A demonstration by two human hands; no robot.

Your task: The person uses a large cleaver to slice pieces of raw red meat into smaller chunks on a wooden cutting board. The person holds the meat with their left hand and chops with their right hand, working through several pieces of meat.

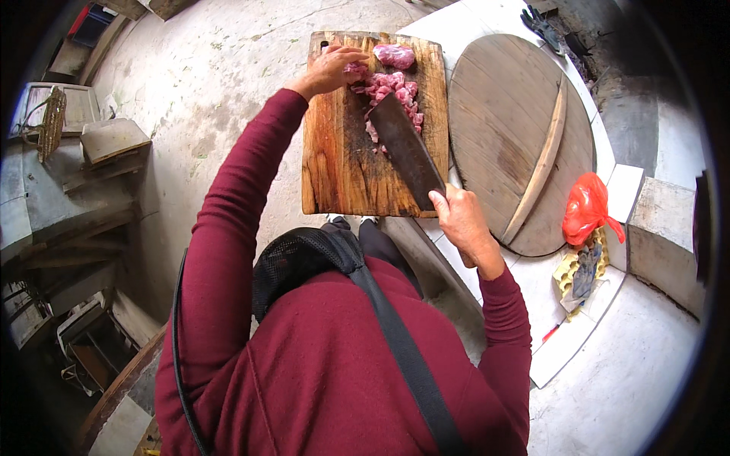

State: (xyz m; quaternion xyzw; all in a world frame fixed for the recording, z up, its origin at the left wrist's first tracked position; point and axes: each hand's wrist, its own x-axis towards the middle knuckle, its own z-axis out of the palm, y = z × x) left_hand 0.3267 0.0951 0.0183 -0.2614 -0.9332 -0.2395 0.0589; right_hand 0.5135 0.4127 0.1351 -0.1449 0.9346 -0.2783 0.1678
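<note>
My right hand [462, 222] is wrapped round the handle of a cleaver [408, 148], whose wide dark blade slants up and left over a wooden chopping board [334, 167]. Beside and partly under the blade tip lies a heap of pink cut meat pieces [388, 87]. A larger uncut chunk of meat [394, 55] sits behind the heap, near the board's far edge. At the heap's left, my left hand [333, 68] reaches over the board with fingers bent, on or just above some meat. Whether those fingers grip a piece is hidden.
Right of the board lies a round wooden lid [502, 137] with a long bar handle on a white tiled counter [627, 186]. A red plastic bag [585, 207] and a yellow egg tray [570, 273] with a glove are near its right edge. Wooden boards [114, 140] are piled at left.
</note>
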